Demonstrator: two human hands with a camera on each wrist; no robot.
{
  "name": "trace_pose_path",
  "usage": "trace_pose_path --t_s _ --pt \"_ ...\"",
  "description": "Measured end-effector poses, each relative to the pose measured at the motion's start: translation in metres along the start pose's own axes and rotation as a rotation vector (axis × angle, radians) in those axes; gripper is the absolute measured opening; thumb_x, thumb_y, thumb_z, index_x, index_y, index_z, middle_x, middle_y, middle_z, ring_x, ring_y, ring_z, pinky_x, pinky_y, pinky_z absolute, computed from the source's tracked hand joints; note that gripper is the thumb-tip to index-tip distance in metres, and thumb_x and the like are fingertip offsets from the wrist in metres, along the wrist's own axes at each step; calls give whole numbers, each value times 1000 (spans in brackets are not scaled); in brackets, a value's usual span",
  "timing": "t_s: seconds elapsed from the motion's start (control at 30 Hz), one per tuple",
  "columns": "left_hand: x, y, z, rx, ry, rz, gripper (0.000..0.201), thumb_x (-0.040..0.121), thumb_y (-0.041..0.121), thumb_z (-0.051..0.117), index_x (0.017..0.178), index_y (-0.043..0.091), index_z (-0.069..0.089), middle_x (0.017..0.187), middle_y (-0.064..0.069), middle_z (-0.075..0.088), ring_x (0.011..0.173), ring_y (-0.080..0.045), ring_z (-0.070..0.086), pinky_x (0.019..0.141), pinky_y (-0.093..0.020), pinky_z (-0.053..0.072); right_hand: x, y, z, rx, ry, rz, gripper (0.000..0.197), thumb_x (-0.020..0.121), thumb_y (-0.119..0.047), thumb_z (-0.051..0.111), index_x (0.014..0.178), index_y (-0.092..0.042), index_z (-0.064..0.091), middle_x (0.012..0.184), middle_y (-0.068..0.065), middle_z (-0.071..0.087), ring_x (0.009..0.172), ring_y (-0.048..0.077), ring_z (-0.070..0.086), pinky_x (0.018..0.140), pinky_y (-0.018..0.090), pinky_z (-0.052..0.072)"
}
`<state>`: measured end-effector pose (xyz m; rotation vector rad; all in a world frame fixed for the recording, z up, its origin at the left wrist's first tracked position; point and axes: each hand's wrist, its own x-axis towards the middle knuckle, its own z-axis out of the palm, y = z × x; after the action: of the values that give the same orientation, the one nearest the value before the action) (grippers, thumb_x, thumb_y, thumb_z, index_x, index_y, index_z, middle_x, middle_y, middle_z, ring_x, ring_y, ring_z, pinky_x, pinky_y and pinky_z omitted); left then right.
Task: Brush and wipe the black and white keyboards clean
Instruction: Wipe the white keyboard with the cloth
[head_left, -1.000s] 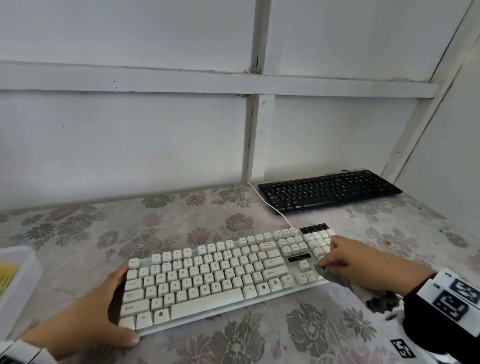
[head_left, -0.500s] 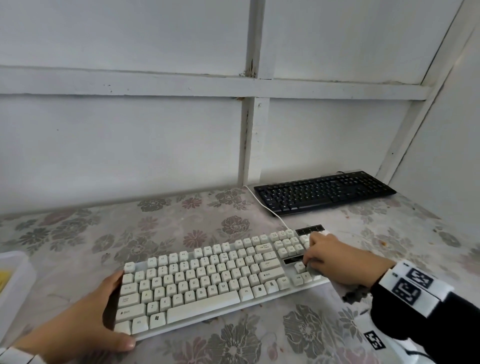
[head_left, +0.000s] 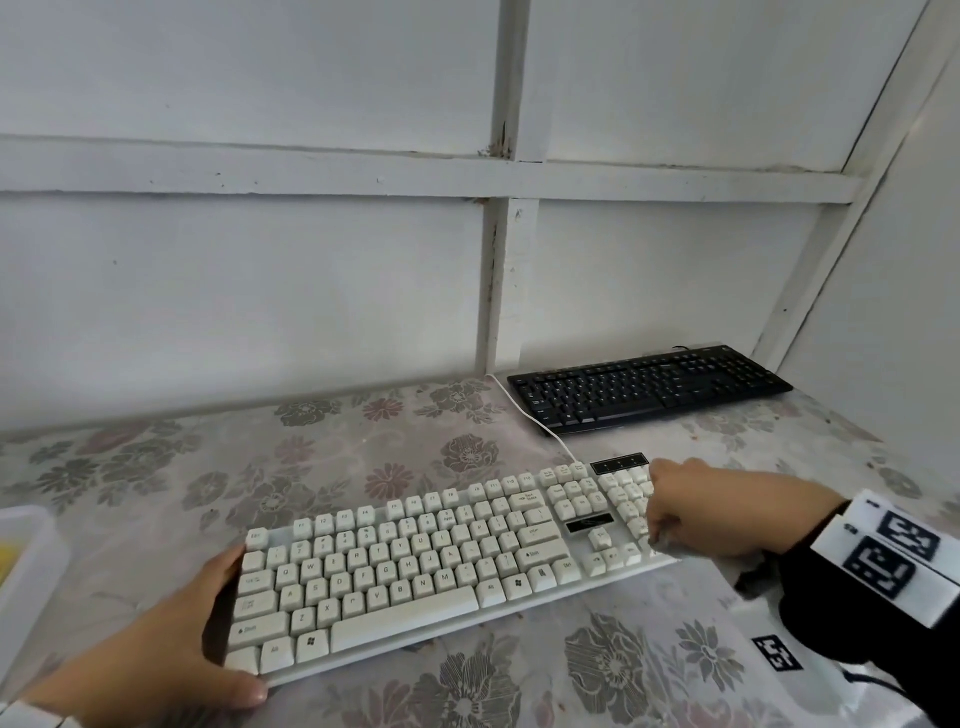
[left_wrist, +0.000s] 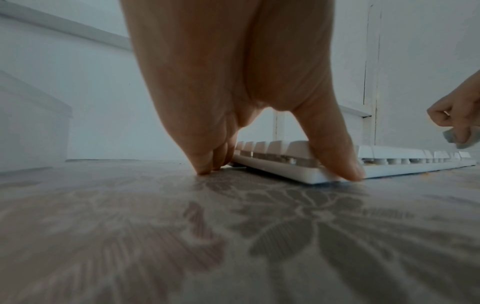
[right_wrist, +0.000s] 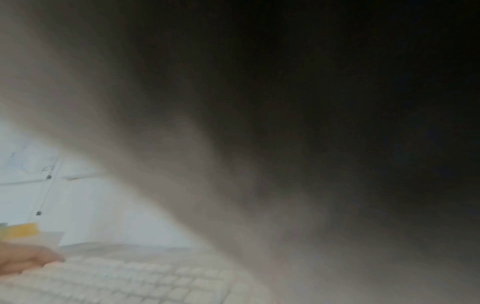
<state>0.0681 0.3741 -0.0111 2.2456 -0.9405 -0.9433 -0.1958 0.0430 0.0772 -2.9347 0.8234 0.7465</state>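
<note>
The white keyboard (head_left: 441, 566) lies slantwise on the flowered table cover (head_left: 597, 670) and serves as the landmark here. At its left end the left hand (head_left: 156, 670) braces it with fingers spread, the thumb (left_wrist: 335, 156) pressed along the near left corner and the other fingers planted on the cover behind that end. Over its right end, at the number pad, the right hand (head_left: 696, 512) is curled; the left wrist view shows it pinching a small grey cloth (left_wrist: 461, 140) in its fingertips, while its own wrist view is dark and blurred and adds nothing. The main risk, as a judgement, is that a firm wipe across the number pad pushes the keyboard sideways or swings it round the braced corner if the left hand eases off; the smooth cover would likely let it slide. A cloth edge could also catch under a keycap and lever it up, and crumbs seen under the front edge may simply be pushed back between keys. The white cable (head_left: 524, 410) running from the keyboard's far right corner could be snagged by the wrist. The black keyboard (head_left: 649, 387) lies beyond the right end, against the wall, with no hand on it. Well off the left end stands a pale tray (head_left: 28, 571) holding something yellow, too little shown to name.
</note>
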Motion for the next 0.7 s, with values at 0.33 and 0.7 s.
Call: trace_pose_path --t_s 0.33,0.7 --pt "5 -8 -1 -8 7 11 148 18 65 85 139 46 3 136 21 38 122 -5 44 104 -28 37 14 22 36 270 174 0 28 96 -16 45 110 -28 65 96 -9 37 92 12 44 81 21 37" --pt "8 -21 0 -118 26 55 128 19 57 91 120 63 12 136 23 40 125 -6 44 109 -39 36 6 44 36 325 341 135 24 96 -19 49 113 -27 64 94 -10 39 81 2 44 65 14 33"
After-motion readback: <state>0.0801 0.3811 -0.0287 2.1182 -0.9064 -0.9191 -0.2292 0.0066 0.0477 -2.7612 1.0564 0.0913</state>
